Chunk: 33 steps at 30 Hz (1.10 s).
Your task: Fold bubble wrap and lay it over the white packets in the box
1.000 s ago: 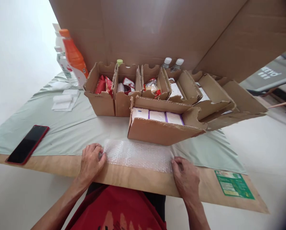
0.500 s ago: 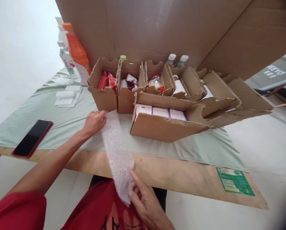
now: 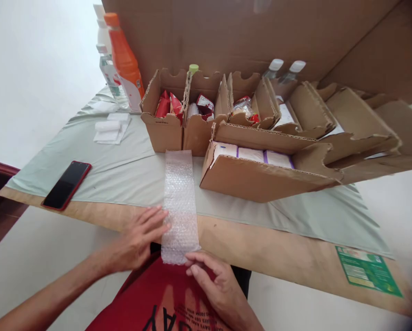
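A: Where do we see the bubble wrap (image 3: 180, 197)?

B: We see it as a flat strip in the middle of the frame. It lies over the green cloth (image 3: 130, 172) and the bare wood of the tabletop (image 3: 268, 243), and its near end passes beyond the front edge, close to the red shirt (image 3: 164, 294).

A: And how are our two hands?

B: They are apart from each other. Our left hand (image 3: 137, 239) has its fingers spread, with the tips at the left edge of the strip. Our right hand (image 3: 216, 278) has its fingers curled at the lower right corner; we cannot tell whether it pinches the plastic.

A: What stands around?

B: Right of the strip, near the centre of the frame, we have a long cardboard box (image 3: 250, 184) with white packs (image 3: 250, 154) inside. Behind it is a row of open boxes (image 3: 164, 133). In the upper left stands an orange bottle (image 3: 126, 59); below it, at the left, lies a phone (image 3: 67, 186). A green leaflet (image 3: 368, 271) lies at the lower right.
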Available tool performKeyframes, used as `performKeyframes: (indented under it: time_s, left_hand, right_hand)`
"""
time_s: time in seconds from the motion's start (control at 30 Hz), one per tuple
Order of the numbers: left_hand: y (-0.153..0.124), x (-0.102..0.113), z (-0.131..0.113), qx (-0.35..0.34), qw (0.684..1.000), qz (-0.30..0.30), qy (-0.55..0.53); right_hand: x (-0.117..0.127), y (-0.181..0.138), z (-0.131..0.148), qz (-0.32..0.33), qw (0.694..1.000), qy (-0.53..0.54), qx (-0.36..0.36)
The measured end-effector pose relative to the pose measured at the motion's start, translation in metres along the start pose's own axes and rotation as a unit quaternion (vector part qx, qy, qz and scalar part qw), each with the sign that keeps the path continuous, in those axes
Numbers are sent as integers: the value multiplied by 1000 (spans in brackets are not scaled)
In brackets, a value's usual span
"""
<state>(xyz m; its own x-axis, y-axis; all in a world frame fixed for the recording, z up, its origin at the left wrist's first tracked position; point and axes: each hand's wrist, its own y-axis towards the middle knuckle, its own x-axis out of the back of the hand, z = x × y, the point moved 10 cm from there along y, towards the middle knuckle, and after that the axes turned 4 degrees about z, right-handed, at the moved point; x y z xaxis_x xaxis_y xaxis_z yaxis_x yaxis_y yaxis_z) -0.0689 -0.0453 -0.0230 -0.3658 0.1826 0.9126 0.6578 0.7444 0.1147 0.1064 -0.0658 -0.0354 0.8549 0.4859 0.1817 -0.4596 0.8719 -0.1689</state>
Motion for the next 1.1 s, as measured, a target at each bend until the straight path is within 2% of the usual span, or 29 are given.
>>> performKeyframes:
  time_s: [0.07, 0.1, 0.17, 0.23, 0.27, 0.33, 0.47, 0.63, 0.7, 0.77, 0.87, 0.9, 0.97, 1.03, 1.1]
  left_hand:
    - [-7, -3, -19, -5, 998, -30, -51]
    - [-4, -2, -20, 16, 994, -60, -84]
    - [7, -1, 0, 129, 970, -123, -163]
    - [14, -8, 30, 262, 926, -160, -220]
    - [16, -12, 41, 308, 907, -166, -236]
    - [19, -15, 54, 342, 890, -176, -244]
    - [20, -21, 69, 361, 886, -174, -232]
    - [20, -21, 67, 364, 895, -165, -201]
    - [17, -5, 54, 328, 912, -201, -143]
    - [15, 11, 29, 244, 940, -225, -76]
    - [13, 13, 1, 131, 970, -196, -54]
    - [12, 11, 0, 123, 972, -186, -67]
    - [10, 6, 11, 151, 966, -183, -97]
    - [12, 0, 28, 206, 955, -181, -112]
    - [17, -6, 41, 242, 948, -177, -108]
  right_hand:
    - [3, 5, 4, -6, 1000, 23, 4]
    - [5, 7, 7, -13, 999, 33, 15]
    - [15, 9, 13, -46, 997, 30, 50]
    - [27, 10, 18, -95, 991, -20, 91]
    - [32, 10, 20, -117, 985, -65, 111]
    - [35, 14, 24, -141, 962, -172, 158]
    - [15, 32, 23, -123, 895, -361, 233]
    - [-12, 62, 6, -63, 847, -478, 223]
    - [-14, 65, 11, -61, 843, -476, 243]
    - [-12, 65, 18, -56, 853, -453, 254]
    - [-5, 68, 22, -15, 890, -398, 222]
    - [-4, 70, 22, 3, 902, -379, 206]
    - [3, 72, 24, 4, 915, -359, 185]
    - [15, 70, 29, -54, 907, -374, 188]
    - [23, 62, 36, -121, 883, -403, 208]
